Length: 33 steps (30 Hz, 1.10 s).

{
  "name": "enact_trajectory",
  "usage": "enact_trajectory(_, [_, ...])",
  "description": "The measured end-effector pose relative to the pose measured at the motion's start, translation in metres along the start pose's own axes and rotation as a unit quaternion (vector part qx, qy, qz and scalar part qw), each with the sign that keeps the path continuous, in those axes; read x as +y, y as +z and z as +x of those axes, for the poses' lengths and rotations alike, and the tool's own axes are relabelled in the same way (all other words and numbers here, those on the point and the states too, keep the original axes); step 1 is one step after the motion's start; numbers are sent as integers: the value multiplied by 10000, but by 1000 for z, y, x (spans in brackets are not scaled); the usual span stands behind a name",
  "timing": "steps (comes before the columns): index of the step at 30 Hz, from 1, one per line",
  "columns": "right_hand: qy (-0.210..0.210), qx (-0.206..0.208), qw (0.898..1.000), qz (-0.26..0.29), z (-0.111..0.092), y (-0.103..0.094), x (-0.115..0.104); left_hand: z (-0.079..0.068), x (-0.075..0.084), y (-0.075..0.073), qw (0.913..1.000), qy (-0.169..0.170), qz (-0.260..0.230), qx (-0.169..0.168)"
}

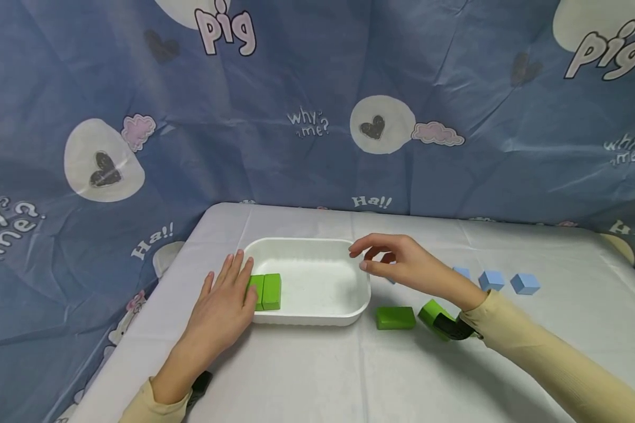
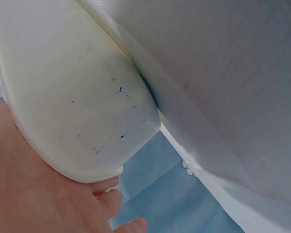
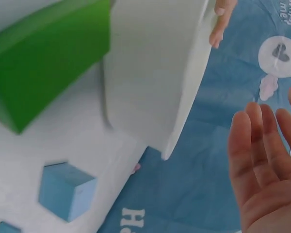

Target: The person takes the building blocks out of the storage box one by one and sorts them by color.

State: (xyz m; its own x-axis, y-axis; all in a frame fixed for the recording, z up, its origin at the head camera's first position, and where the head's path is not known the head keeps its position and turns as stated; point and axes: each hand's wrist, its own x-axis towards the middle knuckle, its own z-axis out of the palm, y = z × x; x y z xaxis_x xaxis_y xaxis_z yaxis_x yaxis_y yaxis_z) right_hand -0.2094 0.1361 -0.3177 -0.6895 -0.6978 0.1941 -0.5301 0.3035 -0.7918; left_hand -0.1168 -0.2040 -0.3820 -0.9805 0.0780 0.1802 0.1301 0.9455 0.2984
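A white tray [image 1: 323, 288] stands on the table with two green blocks [image 1: 272, 292] side by side at its left end. My left hand [image 1: 219, 311] lies over the tray's left rim, fingers extended, its thumb beside the blocks. In the left wrist view, that hand [image 2: 43, 194] shows against the tray's outer wall [image 2: 87, 97]. Above the tray's right rim hovers my right hand [image 1: 399, 261], fingers loosely bent and nothing between them. The right wrist view shows this hand [image 3: 271, 179] with its palm bare.
Right of the tray lie a green block [image 1: 395, 318] and another green block [image 1: 433, 314], partly covered by the black wrist strap [image 1: 455, 329]. Farther right sit several blue cubes [image 1: 525, 284], one partly behind the right hand. A patterned blue cloth [image 1: 296, 158] hangs behind the white-covered table.
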Motion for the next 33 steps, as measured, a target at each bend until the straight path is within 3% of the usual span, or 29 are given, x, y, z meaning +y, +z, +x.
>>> enact_trajectory(13, [-592, -29, 9982, 112, 43, 17, -8, 0, 0, 2, 10000, 26, -9, -7])
enact_trajectory(22, [-788, 95, 9968, -10, 71, 29, -12, -1, 0, 1, 10000, -18, -37, 29])
enact_trajectory(33, [-785, -475, 9952, -333, 106, 45, -11, -2, 1, 1, 10000, -14, -22, 49])
